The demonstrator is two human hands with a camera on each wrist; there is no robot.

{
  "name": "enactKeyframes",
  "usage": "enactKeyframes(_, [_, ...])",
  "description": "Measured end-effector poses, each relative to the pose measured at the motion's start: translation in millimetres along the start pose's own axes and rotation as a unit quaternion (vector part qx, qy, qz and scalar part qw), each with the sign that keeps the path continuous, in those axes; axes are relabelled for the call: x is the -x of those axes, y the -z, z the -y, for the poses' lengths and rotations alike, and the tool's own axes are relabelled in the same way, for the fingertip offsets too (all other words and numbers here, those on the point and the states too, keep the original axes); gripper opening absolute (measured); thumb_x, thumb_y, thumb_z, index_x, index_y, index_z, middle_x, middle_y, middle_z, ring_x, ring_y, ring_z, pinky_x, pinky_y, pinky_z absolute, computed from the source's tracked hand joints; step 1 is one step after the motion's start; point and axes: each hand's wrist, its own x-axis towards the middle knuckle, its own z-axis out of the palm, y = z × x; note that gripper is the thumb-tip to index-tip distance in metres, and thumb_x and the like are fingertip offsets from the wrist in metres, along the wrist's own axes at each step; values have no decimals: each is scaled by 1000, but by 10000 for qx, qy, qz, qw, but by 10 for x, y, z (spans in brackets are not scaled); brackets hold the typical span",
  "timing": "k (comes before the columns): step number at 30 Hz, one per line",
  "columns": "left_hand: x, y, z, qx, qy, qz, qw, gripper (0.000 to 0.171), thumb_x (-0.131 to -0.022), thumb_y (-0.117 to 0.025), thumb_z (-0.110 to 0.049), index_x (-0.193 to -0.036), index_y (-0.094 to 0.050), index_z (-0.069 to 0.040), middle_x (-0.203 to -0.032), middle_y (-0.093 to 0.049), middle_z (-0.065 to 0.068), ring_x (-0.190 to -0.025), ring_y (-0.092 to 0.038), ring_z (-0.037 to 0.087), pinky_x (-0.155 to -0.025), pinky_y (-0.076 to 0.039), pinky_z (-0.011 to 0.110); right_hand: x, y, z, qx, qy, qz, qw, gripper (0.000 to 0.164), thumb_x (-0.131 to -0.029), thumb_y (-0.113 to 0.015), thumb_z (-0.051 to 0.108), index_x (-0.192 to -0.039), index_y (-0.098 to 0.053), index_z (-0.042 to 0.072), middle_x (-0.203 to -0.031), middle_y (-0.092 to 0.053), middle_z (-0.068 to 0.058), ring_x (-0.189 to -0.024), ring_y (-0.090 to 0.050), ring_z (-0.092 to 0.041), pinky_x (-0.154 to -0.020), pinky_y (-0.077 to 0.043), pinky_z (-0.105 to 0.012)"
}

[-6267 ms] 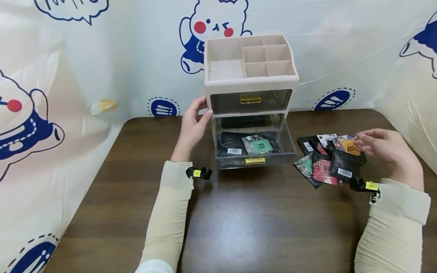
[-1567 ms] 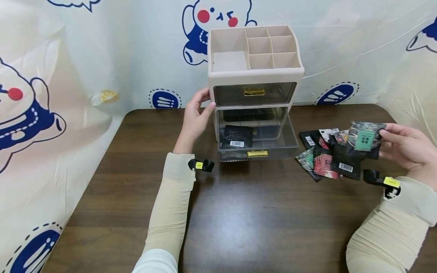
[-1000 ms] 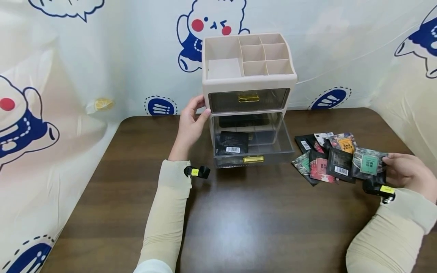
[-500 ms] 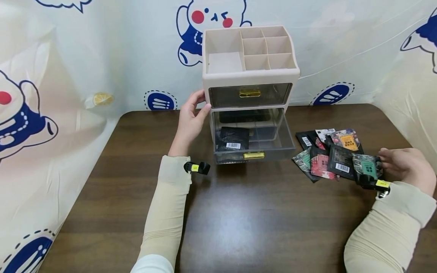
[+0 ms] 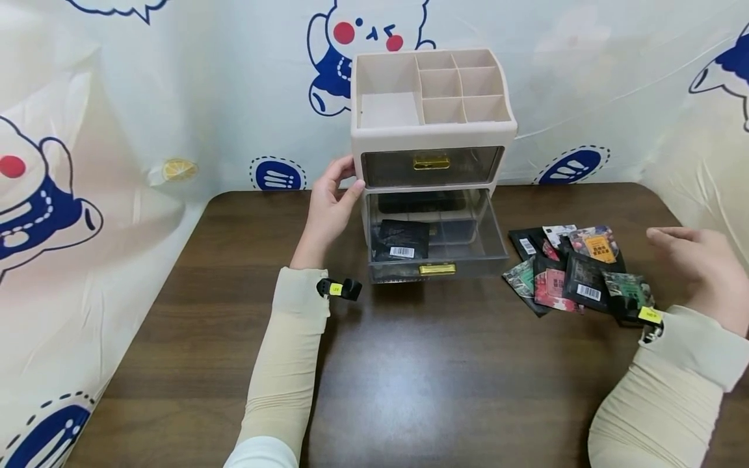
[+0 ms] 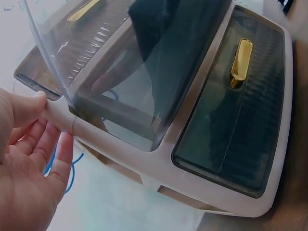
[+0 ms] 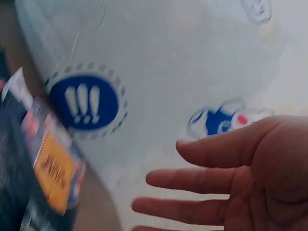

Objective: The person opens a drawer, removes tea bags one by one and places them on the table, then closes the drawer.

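Note:
A cream desktop organizer (image 5: 433, 134) with drawers stands at the back of the table. My left hand (image 5: 329, 211) holds its left front edge, thumb on the front frame and fingers along the side, as the left wrist view also shows. Its lower smoky clear drawer (image 5: 468, 250) is pulled out and has black sachets (image 5: 404, 237) in its left part. My right hand (image 5: 705, 270) hovers right of a pile, fingers stretched and holding nothing. The green-labelled sachet (image 5: 629, 286) lies at the pile's right end, partly hidden by the wrist camera.
Several more sachets overlap in the pile, among them a red-labelled one (image 5: 550, 286), an orange-labelled one (image 5: 598, 247) and a black one with a barcode (image 5: 587, 276). The upper drawer (image 5: 433, 168) is closed. A patterned curtain (image 5: 246, 84) hangs behind the brown table (image 5: 421, 377).
The green-labelled sachet that lay in the drawer went to the pile in my right hand, was set down and let go. That hand then lifted away. The left hand stayed on the organizer.

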Motion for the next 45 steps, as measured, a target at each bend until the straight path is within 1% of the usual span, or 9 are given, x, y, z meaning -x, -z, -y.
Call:
enactKeyframes(7, [5, -17, 12, 41, -36, 10, 10000, 35, -91, -51, 1, -126, -46, 7, -120, -50, 21, -110, -47, 19, -86, -47, 41, 81, -142, 475, 565, 892, 92, 9944, 73, -95, -29, 53, -132, -39, -8, -129, -40, -35, -112, -36, -47, -87, -33, -64])
enactKeyframes(11, [18, -52, 25, 108, 6, 53, 9999, 36, -91, -52, 1, -126, -46, 7, -119, -49, 20, -110, -47, 18, -86, -47, 40, 105, -276, 744, 552, 1495, 472, 9861, 65, -96, -34, 50, -135, -39, -2, -130, -44, -25, -110, -41, -36, -86, -38, -54])
enactKeyframes(18, [29, -76, 30, 41, -71, 86, 9999, 36, -91, -52, 1, -126, -46, 7, -118, -50, 21, -110, -47, 18, -83, -48, 40, 130, -379, 1238, 214, 2667, 850, 9598, 45, -96, -47, 34, -126, -51, 2, -93, -62, 20, -90, -56, -2, -67, -46, -12])
enactKeyframes(23, [16, -54, 18, -63, -145, 39, 9999, 36, -92, -51, 1, -126, -46, 7, -118, -50, 21, -109, -47, 18, -82, -49, 38, 194, -466, 1685, 373, 3181, 1003, 9420, 40, -95, -49, 32, -121, -56, 3, -93, -65, 11, -87, -57, -10, -66, -46, -15])
enactKeyframes(31, [19, -37, 13, -70, -176, 75, 9998, 36, -92, -50, 1, -127, -45, 7, -118, -49, 21, -110, -47, 18, -82, -49, 38, 217, -651, 2215, 701, 3652, 1780, 9111, 32, -95, -51, 26, -112, -62, 1, -93, -68, -7, -86, -61, -17, -76, -47, -18])
enactKeyframes(35, [19, -25, -3, -164, -164, 55, 9997, 36, -92, -50, 0, -127, -45, 6, -118, -49, 20, -110, -46, 18, -82, -48, 37, 211, -806, 2403, 1217, 4025, 2278, 8782, 28, -95, -50, 23, -109, -64, 2, -98, -67, -10, -87, -61, -18, -81, -49, -33])
enactKeyframes(40, [12, -10, -17, -142, -198, 33, 9997, 35, -92, -50, 1, -126, -45, 7, -117, -49, 21, -108, -47, 19, -80, -49, 36, 203, -982, 2600, 2237, 4376, 3272, 8071, 28, -96, -48, 17, -118, -61, 6, -116, -60, -10, -99, -53, -20, -91, -42, -47])
enactKeyframes(42, [12, -3, -17, -111, -237, 30, 9997, 35, -92, -51, 1, -125, -46, 8, -116, -49, 21, -108, -47, 19, -79, -49, 36, 206, -1049, 2674, 2477, 4287, 3609, 7903, 30, -96, -47, 18, -122, -58, 8, -121, -57, -10, -103, -49, -22, -94, -39, -49])
enactKeyframes(45, [17, 10, -10, -94, -246, 15, 9997, 34, -91, -51, 2, -125, -46, 9, -115, -49, 22, -107, -47, 20, -79, -49, 36, 206, -1173, 2788, 2577, 4105, 3980, 7789, 33, -97, -45, 18, -127, -54, 9, -126, -53, -9, -108, -47, -21, -98, -35, -49])
